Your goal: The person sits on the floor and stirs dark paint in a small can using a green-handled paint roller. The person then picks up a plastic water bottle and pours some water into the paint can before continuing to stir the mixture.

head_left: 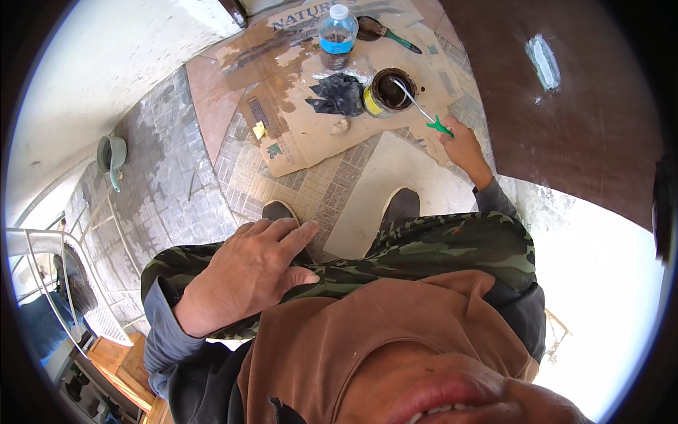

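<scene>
Right hand [462,146], upper centre-right of the frame, is closing its grip on the green handle of a thin metal tool [422,113]; the tool's far end is dipping into an open paint can [388,92] holding dark brown liquid. The can is standing on flattened cardboard [304,120] spread over the tiled floor [169,177], upper centre of the frame. Left hand [247,272], lower left of centre, is lying flat on the camouflage trouser knee [424,247], fingers spread, gripping nothing.

Just left of the can a dark crumpled rag [337,94] is lying; above it a clear plastic bottle [337,35] with a blue label is standing upright, and a green-handled brush [385,30] is lying near the top edge. A brown door panel [565,120] is filling the upper right.

Judgement: the step in hand appears to be stirring or dipping in the can. The next move is calling for a steady wrist, keeping the tool clear of the can's rim so the can is not tipping.
</scene>
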Demonstrator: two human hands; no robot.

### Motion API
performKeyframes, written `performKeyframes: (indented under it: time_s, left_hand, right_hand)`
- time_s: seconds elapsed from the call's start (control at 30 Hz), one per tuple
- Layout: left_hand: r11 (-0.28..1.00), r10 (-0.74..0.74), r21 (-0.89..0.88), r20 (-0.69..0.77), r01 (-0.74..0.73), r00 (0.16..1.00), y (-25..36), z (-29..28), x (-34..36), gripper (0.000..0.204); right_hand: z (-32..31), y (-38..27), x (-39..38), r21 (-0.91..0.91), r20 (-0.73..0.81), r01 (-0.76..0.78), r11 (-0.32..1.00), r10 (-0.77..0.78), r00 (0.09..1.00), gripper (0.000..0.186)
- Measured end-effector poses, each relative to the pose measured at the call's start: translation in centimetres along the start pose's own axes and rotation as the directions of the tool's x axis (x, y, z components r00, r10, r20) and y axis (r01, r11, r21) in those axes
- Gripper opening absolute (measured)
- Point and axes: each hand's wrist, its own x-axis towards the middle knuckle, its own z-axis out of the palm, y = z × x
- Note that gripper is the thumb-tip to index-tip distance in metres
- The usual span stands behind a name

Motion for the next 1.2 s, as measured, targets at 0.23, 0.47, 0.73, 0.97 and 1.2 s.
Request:
performKeyframes:
  time_s: [0.23, 0.47, 0.73, 0.97, 1.2]
  left_hand:
    - [1.0, 0.005, -0.006, -0.005, -0.005, 1.0, 0.0, 0.0, 0.0, 0.071]
    - [1.0, -0.005, -0.001, 0.017, 0.005, 1.0, 0.2, 0.0, 0.1, 0.072]
    - [1.0, 0.006, -0.002, 0.006, -0.006, 1.0, 0.1, 0.0, 0.4, 0.07]
    - [0.999, 0.038, 0.031, 0.033, -0.039, 0.999, 0.2, -0.5, 1.5, 0.07]
    - [0.984, -0.037, -0.167, 0.114, 0.056, 0.993, -4.7, 1.4, 8.4, 0.079]
  right_hand:
    - [0.6, -1.0, -1.6, 0.051, -0.064, 0.014, 0.999, -0.011, 0.998, 0.02]
    - [0.3, -2.5, -4.0, 0.436, 0.07, -0.062, 0.898, 0.035, 0.997, 0.02]
    - [-2.9, -1.8, -4.4, 0.591, 0.171, -0.196, 0.782, 0.116, 0.978, 0.019]
    - [0.4, 0.6, -3.6, 0.404, -0.082, 0.03, 0.914, 0.004, 0.997, 0.016]
    - [1.6, -1.8, -3.9, 0.363, -0.002, -0.004, 0.932, 0.005, 1.0, 0.021]
